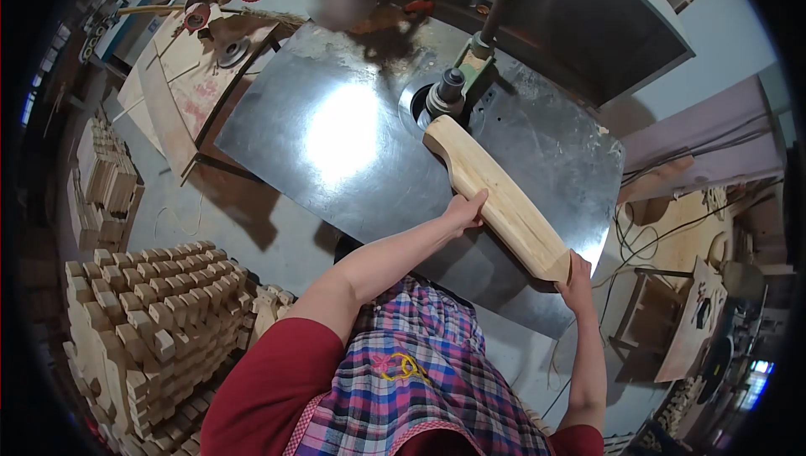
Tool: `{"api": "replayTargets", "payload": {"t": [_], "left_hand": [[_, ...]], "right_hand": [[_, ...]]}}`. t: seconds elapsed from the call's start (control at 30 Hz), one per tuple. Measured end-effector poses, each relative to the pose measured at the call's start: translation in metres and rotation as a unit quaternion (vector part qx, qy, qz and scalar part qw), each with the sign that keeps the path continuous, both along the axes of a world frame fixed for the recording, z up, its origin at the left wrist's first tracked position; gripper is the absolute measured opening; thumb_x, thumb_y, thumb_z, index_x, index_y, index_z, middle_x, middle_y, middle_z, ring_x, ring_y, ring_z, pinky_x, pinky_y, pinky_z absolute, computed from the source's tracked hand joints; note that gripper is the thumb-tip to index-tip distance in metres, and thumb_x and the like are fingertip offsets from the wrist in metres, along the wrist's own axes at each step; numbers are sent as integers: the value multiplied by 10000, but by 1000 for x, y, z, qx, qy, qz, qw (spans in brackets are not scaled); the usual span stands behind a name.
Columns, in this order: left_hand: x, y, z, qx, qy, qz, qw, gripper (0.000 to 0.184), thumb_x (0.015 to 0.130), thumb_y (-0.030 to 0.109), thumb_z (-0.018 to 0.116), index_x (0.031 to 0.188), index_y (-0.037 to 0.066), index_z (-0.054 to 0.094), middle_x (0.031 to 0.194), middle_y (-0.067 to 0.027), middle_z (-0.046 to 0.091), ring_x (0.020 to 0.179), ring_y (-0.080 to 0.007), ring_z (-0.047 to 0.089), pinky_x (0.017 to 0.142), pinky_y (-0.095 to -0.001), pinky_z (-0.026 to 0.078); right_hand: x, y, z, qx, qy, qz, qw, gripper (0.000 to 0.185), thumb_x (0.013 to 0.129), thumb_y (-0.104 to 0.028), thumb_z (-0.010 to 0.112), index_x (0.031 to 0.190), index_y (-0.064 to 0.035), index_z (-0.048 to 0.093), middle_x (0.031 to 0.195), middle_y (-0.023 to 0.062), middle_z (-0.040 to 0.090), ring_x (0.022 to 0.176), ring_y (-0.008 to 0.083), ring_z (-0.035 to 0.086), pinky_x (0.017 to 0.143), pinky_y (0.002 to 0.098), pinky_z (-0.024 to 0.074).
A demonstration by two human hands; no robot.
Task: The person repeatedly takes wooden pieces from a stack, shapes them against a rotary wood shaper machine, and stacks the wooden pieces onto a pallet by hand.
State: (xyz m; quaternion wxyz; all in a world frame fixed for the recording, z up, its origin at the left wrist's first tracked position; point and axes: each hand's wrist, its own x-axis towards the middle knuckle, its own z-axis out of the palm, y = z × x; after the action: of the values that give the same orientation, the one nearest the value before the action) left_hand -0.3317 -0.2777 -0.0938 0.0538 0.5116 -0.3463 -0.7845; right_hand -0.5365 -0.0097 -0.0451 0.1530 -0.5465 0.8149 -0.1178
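Note:
A long pale shaped wooden piece (504,200) lies slantwise on the metal machine table (277,137). Its far end is beside the spindle cutter (447,93); whether they touch I cannot tell. My left hand (466,211) grips the near side of the wood around its middle, thumb on top. At the right end of the piece, my right hand (576,285) is closed on the corner. The undersides of both hands' grips are hidden by the wood.
A stack of many cut wooden pieces (159,322) stands at lower left. Behind the spindle rises a green bracket (477,65). Cables (714,145) run along the right, near a wooden side table (688,322). A board-topped bench (197,78) adjoins at upper left.

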Motion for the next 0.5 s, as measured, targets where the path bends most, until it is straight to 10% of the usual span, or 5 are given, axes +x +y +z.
{"api": "replayTargets", "payload": {"t": [0.5], "left_hand": [[21,-57,-11,19,1,-89,996,616,908,458,452,984,-153,453,682,-216,568,502,-275,566,464,-315,516]], "right_hand": [[13,-47,-15,-14,43,20,999,765,581,-5,670,1290,-10,384,1217,165,479,1042,347,439,937,395,362]]}}
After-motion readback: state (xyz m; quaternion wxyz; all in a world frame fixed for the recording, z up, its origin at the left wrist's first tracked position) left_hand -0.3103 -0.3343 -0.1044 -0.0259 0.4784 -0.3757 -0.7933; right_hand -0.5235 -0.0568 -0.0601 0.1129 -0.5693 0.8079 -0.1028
